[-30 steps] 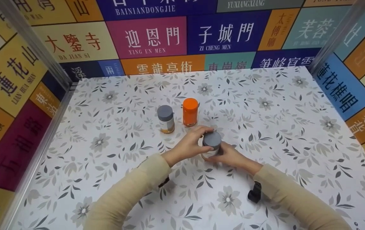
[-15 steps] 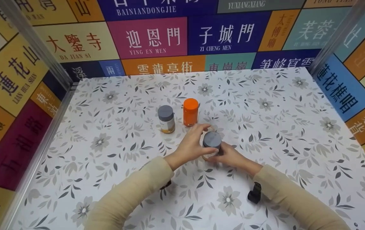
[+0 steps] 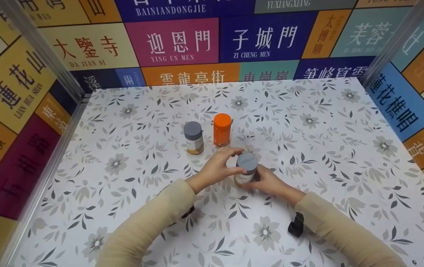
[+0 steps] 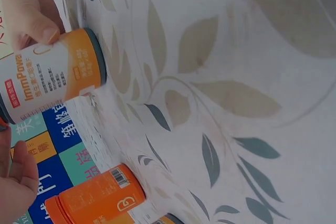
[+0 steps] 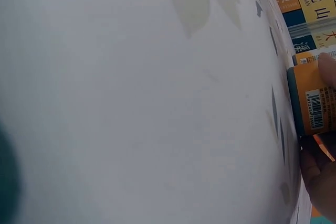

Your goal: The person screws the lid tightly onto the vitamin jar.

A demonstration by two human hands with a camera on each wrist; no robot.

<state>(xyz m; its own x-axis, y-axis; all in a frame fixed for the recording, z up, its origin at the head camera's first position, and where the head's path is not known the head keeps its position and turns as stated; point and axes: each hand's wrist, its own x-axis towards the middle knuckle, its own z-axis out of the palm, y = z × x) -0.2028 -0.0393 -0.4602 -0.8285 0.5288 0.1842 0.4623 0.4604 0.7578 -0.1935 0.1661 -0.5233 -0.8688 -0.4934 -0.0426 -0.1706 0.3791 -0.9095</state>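
A supplement bottle with a grey lid (image 3: 247,162) and an orange-and-white label (image 4: 50,77) stands upright between the two hands. My right hand (image 3: 269,181) grips its body low down, with the thumb pressed on the label in the left wrist view. At the lid, my left hand (image 3: 213,168) has thumb and index finger curved round the edge, fingertips right at the rim and the palm apart. The right wrist view shows the bottle's barcode side (image 5: 315,100) at its right edge.
Behind the hands stand an orange bottle (image 3: 222,129) and a second grey-lidded bottle (image 3: 194,138). The table (image 3: 319,148) has a floral cover. Patterned panels (image 3: 263,39) rise at its back and sides.
My left hand has drawn slightly back to the left, its thumb reaching less far across the lid. My right hand and the bottle stay in place.
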